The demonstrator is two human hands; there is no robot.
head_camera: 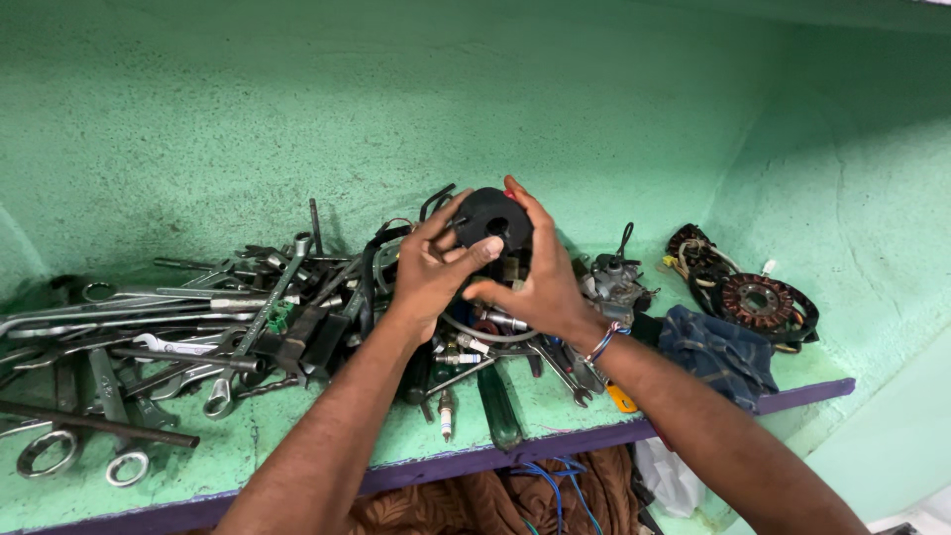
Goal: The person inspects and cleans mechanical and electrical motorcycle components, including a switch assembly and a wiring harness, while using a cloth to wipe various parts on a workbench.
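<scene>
While both hands meet above a green shelf cluttered with tools, a black round part with a hole through its middle sits pinched between them, held up in front of the green wall. The part lies at the fingertips of both hands, above the palms and slightly farther from the person than the knuckles; its flat face is turned toward the camera, so its short axis points back at the wearer. The left hand closes on the part's left edge, thumb laid across the lower face and fingers curled behind. The right hand grips the right edge, its index finger stretched up over the rim and the remaining fingers folded beneath, where a smaller dark piece hangs under the disc, too hidden to identify. Neither hand is spread; both are narrowed onto the part, and both sit about equally near to it. A braided band circles the right wrist.

Below and to the left of the left hand sprawls a heap of wrenches and steel rods. Under the hands lie spark plugs and a green-handled screwdriver. To the right of the right hand rest a small carburettor, a folded blue cloth and, farther right, a wound stator coil.
</scene>
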